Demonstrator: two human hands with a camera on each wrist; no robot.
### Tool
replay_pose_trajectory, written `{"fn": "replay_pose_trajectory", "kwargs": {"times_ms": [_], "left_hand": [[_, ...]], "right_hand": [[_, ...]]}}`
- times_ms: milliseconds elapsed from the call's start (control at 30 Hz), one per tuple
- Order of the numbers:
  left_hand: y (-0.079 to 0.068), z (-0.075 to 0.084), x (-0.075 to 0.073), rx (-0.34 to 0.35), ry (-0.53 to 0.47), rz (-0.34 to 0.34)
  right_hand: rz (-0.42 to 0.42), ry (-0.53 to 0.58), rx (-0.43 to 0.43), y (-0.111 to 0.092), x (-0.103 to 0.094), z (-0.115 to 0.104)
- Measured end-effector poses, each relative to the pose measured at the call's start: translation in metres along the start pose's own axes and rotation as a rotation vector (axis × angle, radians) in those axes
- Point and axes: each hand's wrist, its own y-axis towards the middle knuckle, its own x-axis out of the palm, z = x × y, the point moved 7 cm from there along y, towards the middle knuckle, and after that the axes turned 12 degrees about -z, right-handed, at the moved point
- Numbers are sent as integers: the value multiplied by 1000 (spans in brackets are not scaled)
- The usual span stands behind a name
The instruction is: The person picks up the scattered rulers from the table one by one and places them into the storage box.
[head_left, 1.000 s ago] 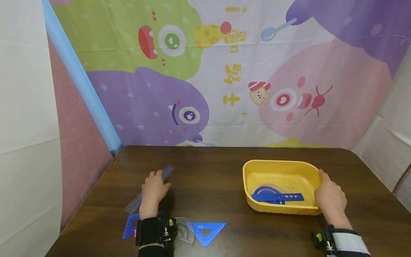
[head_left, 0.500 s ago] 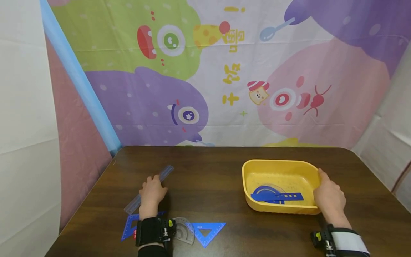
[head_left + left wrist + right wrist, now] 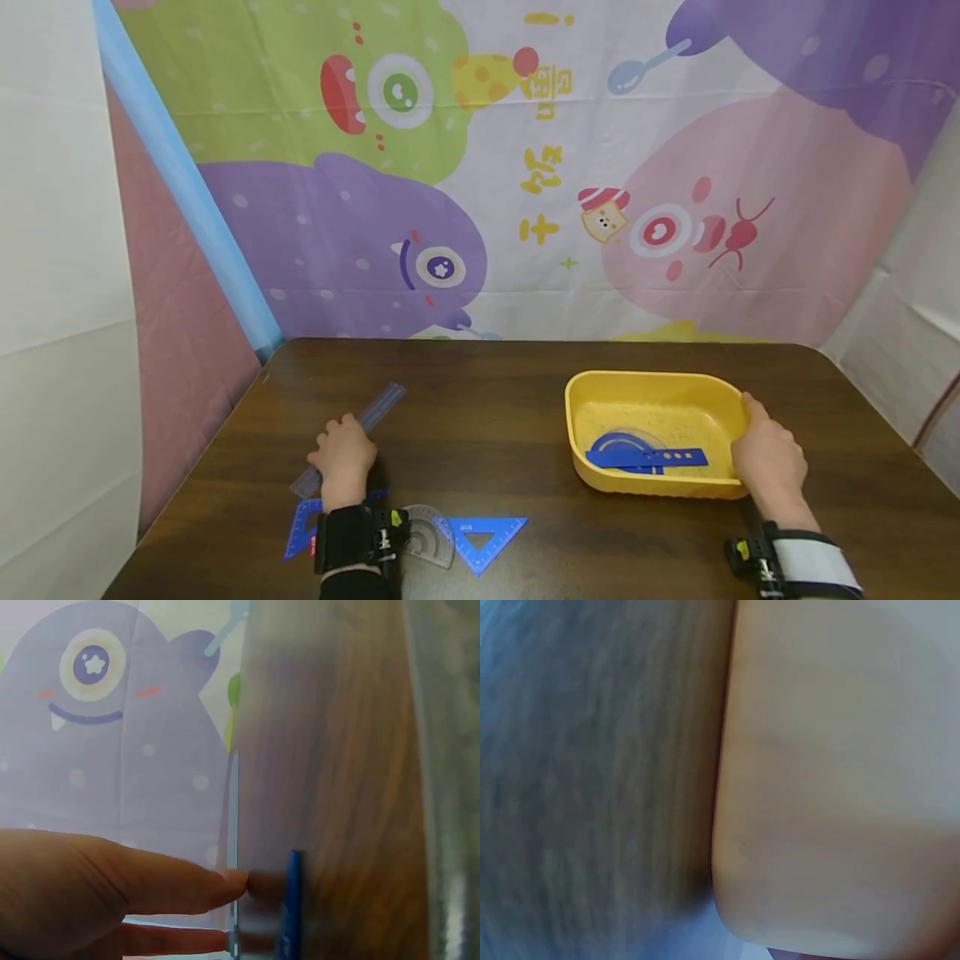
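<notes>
On the left of the table, a clear ruler lies slantwise. My left hand is over its lower half, with the ruler showing beyond both sides. In the left wrist view, a thumb and finger reach out fairly straight, their tips at the surface; the ruler's contact with them is hard to make out. My right hand holds the right rim of a yellow plastic basin. In the basin are a blue protractor and a blue ruler lying across it. The right wrist view mostly shows a blurred basin wall.
Near my left wrist lie a blue set square, partly covered by the arm, a clear protractor and another blue set square. Brown tabletop stretches between these and the basin. A printed cartoon cloth hangs behind the table.
My left hand has slid left and slightly nearer along the ruler, uncovering more of its far end. The ruler, the basin and my right hand have hardly moved.
</notes>
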Motion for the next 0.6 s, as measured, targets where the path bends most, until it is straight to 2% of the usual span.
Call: {"fn": "replay_pose_trajectory", "kwargs": {"times_ms": [400,600], "left_hand": [[1,0,-5,4,18,73],[2,-1,-8,31,18,91]], "right_hand": [[-3,-1,1,1,-1,-1],[-5,8,4,0,-1,0]]}}
